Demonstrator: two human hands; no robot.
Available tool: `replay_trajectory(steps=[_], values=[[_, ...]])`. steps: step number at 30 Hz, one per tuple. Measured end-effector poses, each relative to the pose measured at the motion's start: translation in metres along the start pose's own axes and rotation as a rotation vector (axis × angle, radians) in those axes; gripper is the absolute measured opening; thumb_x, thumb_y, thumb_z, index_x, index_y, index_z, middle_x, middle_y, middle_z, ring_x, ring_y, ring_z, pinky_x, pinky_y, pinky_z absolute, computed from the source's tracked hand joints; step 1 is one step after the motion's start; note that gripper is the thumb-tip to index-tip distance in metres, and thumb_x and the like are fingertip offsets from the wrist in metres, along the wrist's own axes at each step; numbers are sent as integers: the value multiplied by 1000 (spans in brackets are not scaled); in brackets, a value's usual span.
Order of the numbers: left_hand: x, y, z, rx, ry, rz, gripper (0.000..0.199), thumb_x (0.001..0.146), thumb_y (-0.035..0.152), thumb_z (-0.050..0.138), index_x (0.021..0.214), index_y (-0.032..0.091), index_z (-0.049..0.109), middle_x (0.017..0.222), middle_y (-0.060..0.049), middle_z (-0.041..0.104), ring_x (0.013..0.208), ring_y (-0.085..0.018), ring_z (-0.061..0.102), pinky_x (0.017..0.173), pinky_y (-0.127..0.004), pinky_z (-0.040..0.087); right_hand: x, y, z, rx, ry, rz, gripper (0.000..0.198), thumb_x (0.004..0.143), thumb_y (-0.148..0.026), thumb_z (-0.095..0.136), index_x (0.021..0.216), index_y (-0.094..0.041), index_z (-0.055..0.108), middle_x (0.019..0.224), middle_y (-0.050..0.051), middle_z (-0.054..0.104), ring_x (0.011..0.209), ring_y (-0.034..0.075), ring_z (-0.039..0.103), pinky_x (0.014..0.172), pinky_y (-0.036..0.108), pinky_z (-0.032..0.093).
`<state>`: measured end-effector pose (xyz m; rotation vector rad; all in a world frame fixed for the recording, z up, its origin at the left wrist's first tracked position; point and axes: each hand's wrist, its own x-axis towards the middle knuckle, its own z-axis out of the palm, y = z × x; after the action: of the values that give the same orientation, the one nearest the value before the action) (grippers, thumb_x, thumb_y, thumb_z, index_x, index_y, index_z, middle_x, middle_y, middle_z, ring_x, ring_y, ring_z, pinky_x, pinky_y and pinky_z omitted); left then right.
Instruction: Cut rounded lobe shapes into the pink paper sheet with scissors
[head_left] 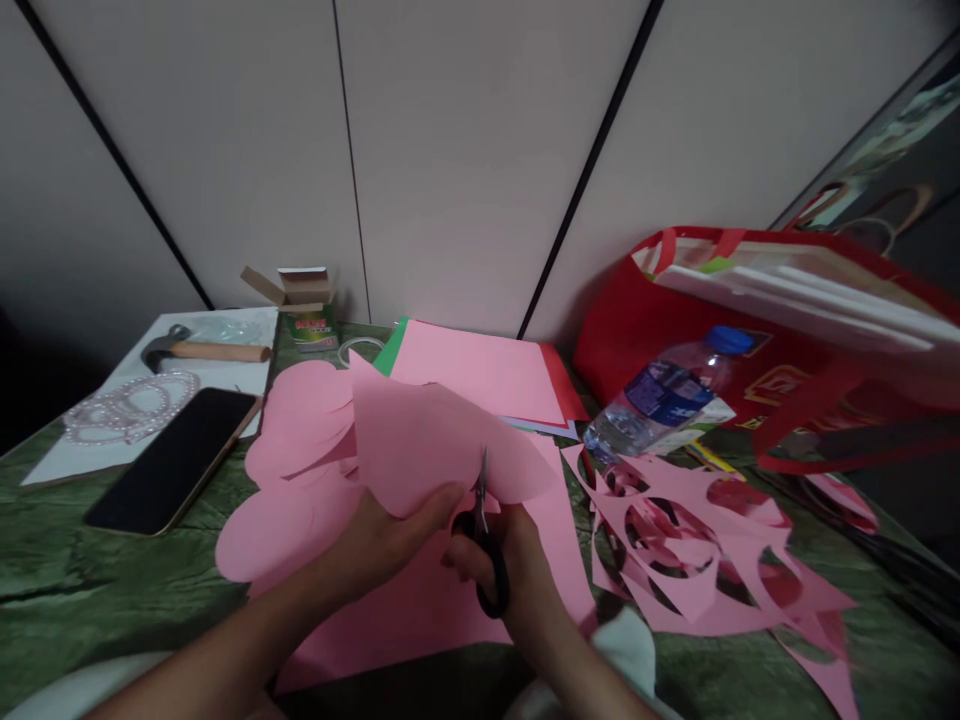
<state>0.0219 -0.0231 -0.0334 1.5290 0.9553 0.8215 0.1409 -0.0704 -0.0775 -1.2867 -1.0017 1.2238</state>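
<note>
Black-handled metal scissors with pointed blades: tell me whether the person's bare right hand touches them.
Touching. The head view shows it plainly: the right hand has its fingers curled around the black handles of the scissors.

The left forearm (247, 625) is slanting in from the lower left of the frame, the left hand (390, 530) pinching near centre, its thumb pointing right. Just beside it, the right hand (523, 555) is gripping with curled fingers, its forearm (574, 665) angling up from the bottom edge.

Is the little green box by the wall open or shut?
Open: the box has its top flaps lifted, one sticking out sideways.
</note>
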Motion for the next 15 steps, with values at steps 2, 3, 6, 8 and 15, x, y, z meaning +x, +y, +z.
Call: replay_trajectory(steps=[2, 3, 6, 8, 15], values=[[0, -2, -1, 20, 12, 12, 22, 77, 24, 48, 57, 21, 57, 44, 4, 59, 46, -14, 57, 49, -25, 48, -1, -3, 0, 10, -8, -2, 45, 62, -30, 68, 95, -16, 41, 54, -7, 47, 43, 12, 46, 39, 23, 38], [1, -3, -2, 31, 26, 18, 20, 76, 24, 49, 58, 21, 57, 46, 4, 59, 48, -14, 58, 50, -25, 48, -2, -4, 1, 10, -16, -8, 44, 62, -30, 67, 94, -15, 40, 53, -7, 47, 42, 11, 45, 39, 22, 37], [2, -4, -3, 42, 52, 26, 16, 75, 24, 51, 60, 21, 57, 49, 4, 60, 50, -14, 58, 51, -25, 48, -2, -8, 1, -30, -28, -14, 39, 64, -28, 65, 93, -15, 42, 49, -9, 44, 40, 10, 42, 38, 22, 36], [2, -1, -3, 38, 37, 16, 17, 75, 24, 51, 60, 21, 56, 46, 4, 59, 49, -14, 58, 51, -26, 48, -2, -8, 1, -57, -21, -5, 37, 64, -27, 65, 92, -14, 44, 48, -8, 44, 41, 10, 43, 39, 22, 37], [1, 6, -7, 55, 6, -14, 10, 75, 24, 50, 72, 19, 59, 63, 1, 65, 65, -16, 61, 60, -27, 49, -2, -8, 1, -25, -19, -32, 46, 61, -32, 67, 97, -12, 46, 47, -9, 43, 40, 11, 43, 38, 22, 37]])
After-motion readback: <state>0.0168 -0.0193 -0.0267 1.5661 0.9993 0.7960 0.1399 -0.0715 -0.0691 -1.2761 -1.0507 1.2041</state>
